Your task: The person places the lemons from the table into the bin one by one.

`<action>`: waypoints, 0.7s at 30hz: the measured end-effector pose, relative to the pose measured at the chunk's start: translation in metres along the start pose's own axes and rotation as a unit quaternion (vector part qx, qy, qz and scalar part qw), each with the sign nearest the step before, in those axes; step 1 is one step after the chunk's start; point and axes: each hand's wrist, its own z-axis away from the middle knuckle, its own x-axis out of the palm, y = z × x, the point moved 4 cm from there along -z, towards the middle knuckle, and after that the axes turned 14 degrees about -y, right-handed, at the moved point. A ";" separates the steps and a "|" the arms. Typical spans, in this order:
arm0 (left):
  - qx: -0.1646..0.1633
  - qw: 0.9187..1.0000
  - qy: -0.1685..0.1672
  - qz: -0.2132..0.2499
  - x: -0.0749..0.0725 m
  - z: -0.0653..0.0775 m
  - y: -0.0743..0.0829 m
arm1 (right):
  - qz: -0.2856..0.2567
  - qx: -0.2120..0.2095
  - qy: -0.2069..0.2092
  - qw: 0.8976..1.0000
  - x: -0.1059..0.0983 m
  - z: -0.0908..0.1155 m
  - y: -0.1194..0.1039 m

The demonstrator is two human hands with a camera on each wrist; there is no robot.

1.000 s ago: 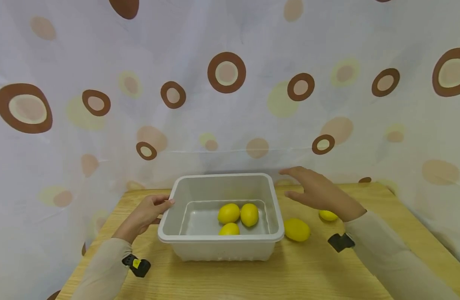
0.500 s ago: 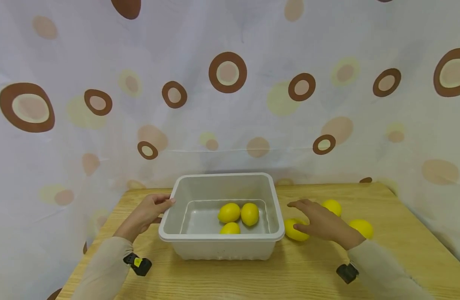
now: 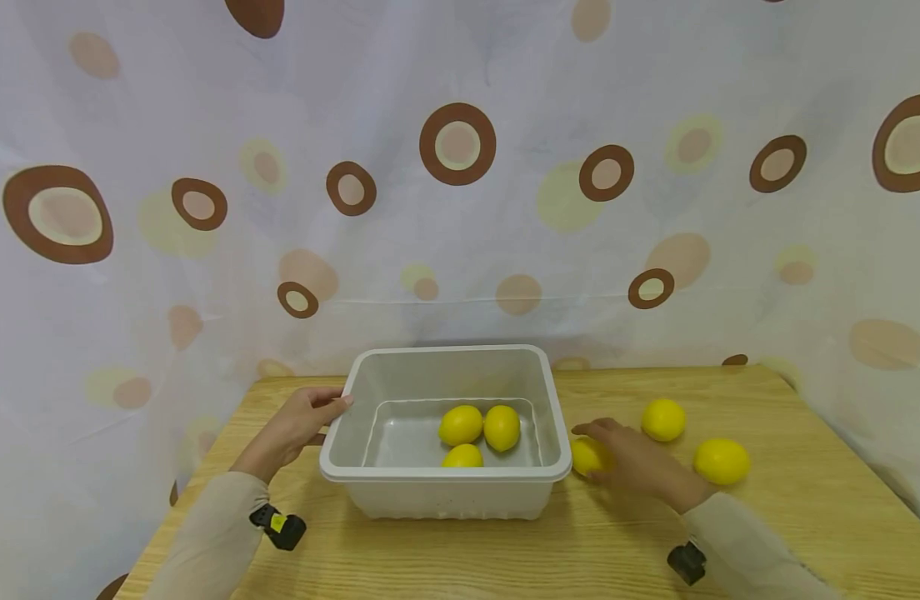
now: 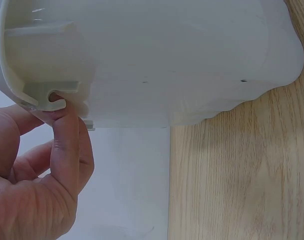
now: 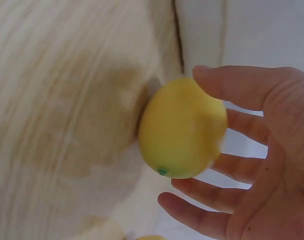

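A whitish plastic basin (image 3: 445,496) stands on the wooden table. Inside it lie 3 yellow lemons, one of them a lemon (image 3: 460,426) near the middle of the floor. My left hand (image 3: 291,429) grips the basin's left rim; in the left wrist view, fingers (image 4: 66,150) curl up under the rim. Just right of the basin, my right hand (image 3: 636,458) is around another lemon (image 5: 181,130), thumb on one side and fingers on the other. That lemon still appears to rest on the table; part of it is hidden by the hand.
Two more lemons lie to the right of my right hand: a farther lemon (image 3: 663,420) and a nearer lemon (image 3: 722,462). Behind the table (image 3: 430,558) hangs a patterned curtain (image 3: 520,225), close to the basin's back.
My right hand has come down from above the table's right part onto the lemon beside the basin, uncovering the two lemons farther right. My left hand keeps its hold on the rim.
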 end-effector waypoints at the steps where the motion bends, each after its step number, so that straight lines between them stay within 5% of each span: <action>1: -0.001 1.000 0.001 -0.001 0.000 0.000 0.000 | -0.001 0.000 -0.001 1.000 0.002 -0.001 0.000; 21: -0.001 1.000 0.010 0.002 -0.001 -0.001 -0.002 | -0.009 0.003 0.017 1.000 0.014 -0.006 0.002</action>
